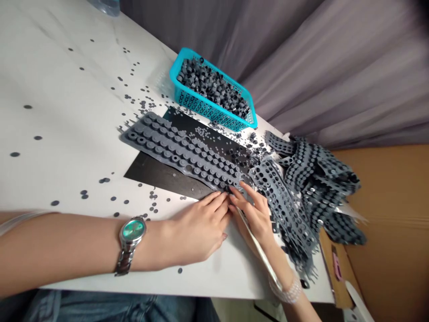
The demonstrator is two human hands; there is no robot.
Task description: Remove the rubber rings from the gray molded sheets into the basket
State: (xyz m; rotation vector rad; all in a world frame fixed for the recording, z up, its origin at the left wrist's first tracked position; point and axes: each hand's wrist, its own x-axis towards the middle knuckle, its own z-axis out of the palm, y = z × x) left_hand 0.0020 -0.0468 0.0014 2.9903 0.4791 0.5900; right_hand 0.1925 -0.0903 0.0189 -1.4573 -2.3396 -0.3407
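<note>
A long grey rubber keypad sheet with rows of round domes lies on a black board. My left hand, a watch on its wrist, has its fingertips on the sheet's near right end. My right hand meets it there, its fingertips on the same end. A thin white stick runs along my right palm and seems held there. Under my right hand's fingers, the sheet's edge is hidden.
A blue plastic basket full of grey rubber pieces stands beyond the board. A heap of punched grey rubber sheets lies to the right. Small grey discs are scattered over the white table. Cardboard and a grey curtain border it.
</note>
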